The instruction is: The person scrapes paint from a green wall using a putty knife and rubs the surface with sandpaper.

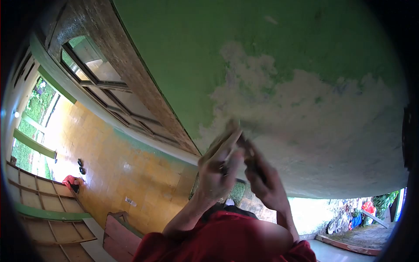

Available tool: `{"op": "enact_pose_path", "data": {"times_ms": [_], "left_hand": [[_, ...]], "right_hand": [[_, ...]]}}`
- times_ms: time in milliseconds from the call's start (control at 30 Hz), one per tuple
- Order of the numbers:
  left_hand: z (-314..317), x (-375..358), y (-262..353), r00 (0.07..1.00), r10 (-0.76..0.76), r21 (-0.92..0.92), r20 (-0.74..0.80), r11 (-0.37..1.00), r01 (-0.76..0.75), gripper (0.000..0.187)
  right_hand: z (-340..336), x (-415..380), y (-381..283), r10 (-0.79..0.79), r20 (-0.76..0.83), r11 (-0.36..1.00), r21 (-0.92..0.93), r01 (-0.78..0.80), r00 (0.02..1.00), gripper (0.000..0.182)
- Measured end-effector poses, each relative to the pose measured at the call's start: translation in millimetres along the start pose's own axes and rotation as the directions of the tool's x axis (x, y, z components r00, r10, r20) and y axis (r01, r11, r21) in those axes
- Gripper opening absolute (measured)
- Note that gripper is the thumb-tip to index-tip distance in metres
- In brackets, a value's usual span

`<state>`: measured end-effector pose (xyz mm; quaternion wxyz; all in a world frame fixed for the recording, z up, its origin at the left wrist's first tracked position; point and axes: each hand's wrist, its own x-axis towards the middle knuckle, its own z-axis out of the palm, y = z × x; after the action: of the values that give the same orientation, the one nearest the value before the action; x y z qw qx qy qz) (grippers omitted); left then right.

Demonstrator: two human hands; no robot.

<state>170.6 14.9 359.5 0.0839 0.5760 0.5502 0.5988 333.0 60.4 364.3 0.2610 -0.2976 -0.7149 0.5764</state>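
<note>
The wall stands straight ahead of the person, with both hands up at its face; it is green, with a pale, ragged patch where the colour is missing. The left hand is near the lower left edge of the patch, its fingers narrow and reaching toward the wall. The right hand is just beside it, also near the patch, its fingers bent and the forefinger slanting up toward the left fingertips. Both hands are blurred where they come together, so I cannot tell whether they grip a tool or whether the fingertips touch the wall. A brown wooden frame borders the wall on its left, with a window beyond. Farther left of the wall and lower lies a yellow tiled floor, with dark shoes and something red on its far side. The person's red shirt is below the wall. Under the wall's right end there is a bright outdoor area with greenery, a red item and a pale plank.
</note>
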Motion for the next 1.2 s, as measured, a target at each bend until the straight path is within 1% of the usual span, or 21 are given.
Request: {"op": "enact_pose_path", "data": {"times_ms": [67,133,200,233,300,333,367,400,467,700,767,833,900,933,967,1000,1033,1067,1100,1133,1200], "left_hand": [[14.4,-44.8,-57.2,0.985,-0.124,-0.084,-0.117,0.99,0.114,0.025],[11.2,-113.9,-139.8,0.836,-0.544,0.123,0.068,0.836,0.534,0.034],[6.0,-194.3,-204.7,0.796,-0.606,0.335,0.016,0.753,0.567,0.04],[-8.5,-253.1,-245.7,0.663,-0.741,0.45,0.107,0.631,0.632,0.043],[-44.7,-369.3,-280.0,0.654,-0.725,0.75,0.215,0.552,0.365,0.049],[-67.4,-457.1,-324.2,0.494,-0.795,0.834,0.351,0.506,0.221,0.042],[-90.0,-514.4,-326.0,0.208,-0.956,0.862,0.207,0.279,0.423,0.037],[-99.7,-556.6,-304.1,0.051,-0.997,0.796,-0.065,-0.021,0.605,0.042],[-118.1,-575.3,-280.0,0.111,-0.992,0.82,0.063,0.114,0.561,0.044],[-126.8,-572.4,-282.4,-0.035,-0.977,0.67,-0.21,-0.17,0.723,0.044],[-113.7,-504.5,-281.9,-0.058,-0.984,0.542,-0.169,-0.142,0.828,0.041],[-114.7,-457.5,-312.8,0.337,-0.941,0.804,0.024,0.218,0.553,0.04],[-103.0,-410.5,-336.2,0.472,-0.881,0.732,0.039,0.346,0.586,0.038],[-99.1,-390.9,-361.2,0.393,-0.917,0.708,0.064,0.319,0.629,0.038],[-97.7,-370.9,-383.2,0.309,-0.947,0.69,0.092,0.284,0.666,0.038],[-95.2,-349.5,-395.4,0.333,-0.933,0.725,0.14,0.325,0.607,0.039],[-85.2,-321.1,-403.6,0.356,-0.914,0.754,0.192,0.37,0.543,0.04],[-75.7,-294.8,-406.4,0.366,-0.905,0.761,0.218,0.392,0.517,0.04],[-66.0,-271.3,-404.6,0.43,-0.866,0.782,0.255,0.446,0.435,0.041],[-56.6,-245.8,-398.4,0.489,-0.822,0.797,0.292,0.492,0.351,0.041],[-39.5,-192.0,-368.1,0.364,-0.837,0.663,0.409,0.546,0.512,0.043]], "right_hand": [[-4.3,-8.3,53.6,0.17,0.12,0.969,-0.203,-0.143,0.978,0.067],[-5.8,-27.2,144.7,0.349,0.168,0.845,-0.481,-0.232,0.922,0.067],[-3.1,-65.5,252.7,0.602,0.07,0.569,-0.737,-0.365,0.795,0.068],[-3.2,-102.5,331.0,0.642,-0.005,0.465,-0.793,-0.394,0.767,0.067],[-5.9,-162.6,410.1,0.759,-0.064,0.393,-0.749,-0.534,0.648,0.046],[-14.8,-190.4,430.8,0.834,0.051,0.433,-0.678,-0.594,0.55,0.039],[-15.9,-240.7,483.2,0.826,0.017,0.477,-0.551,-0.685,0.563,0.038],[-13.4,-276.5,486.4,0.894,-0.033,0.399,-0.396,-0.827,0.447,0.039],[0.1,-329.6,498.9,0.946,-0.061,0.298,-0.219,-0.929,0.318,0.039],[28.6,-357.9,565.1,0.835,0.156,0.474,-0.691,-0.546,0.527,0.042],[31.9,-360.2,580.0,0.8,0.212,0.492,-0.766,-0.413,0.561,0.044],[28.0,-360.9,592.8,0.77,0.251,0.487,-0.825,-0.287,0.587,0.045],[27.0,-325.1,570.8,0.73,0.108,0.439,-0.831,-0.342,0.675,0.054],[22.7,-293.4,561.2,0.737,0.1,0.437,-0.825,-0.358,0.668,0.045],[17.4,-265.1,535.6,0.631,0.128,0.574,-0.74,-0.35,0.765,0.062],[28.2,-248.5,567.8,0.878,-0.082,0.473,0.012,-0.881,0.471,0.045],[33.5,-244.5,577.5,0.741,-0.185,0.67,0.27,-0.692,0.646,0.045],[36.0,-228.2,552.7,0.574,-0.206,0.813,0.028,-0.582,0.792,0.04],[43.6,-169.3,399.6,0.9,-0.236,0.435,0.546,-0.716,0.366,0.036],[51.6,-160.5,390.4,0.864,-0.26,0.503,0.464,-0.729,0.432,0.041],[64.7,-141.5,356.7,0.826,-0.288,0.563,0.389,-0.729,0.485,0.047]]}}
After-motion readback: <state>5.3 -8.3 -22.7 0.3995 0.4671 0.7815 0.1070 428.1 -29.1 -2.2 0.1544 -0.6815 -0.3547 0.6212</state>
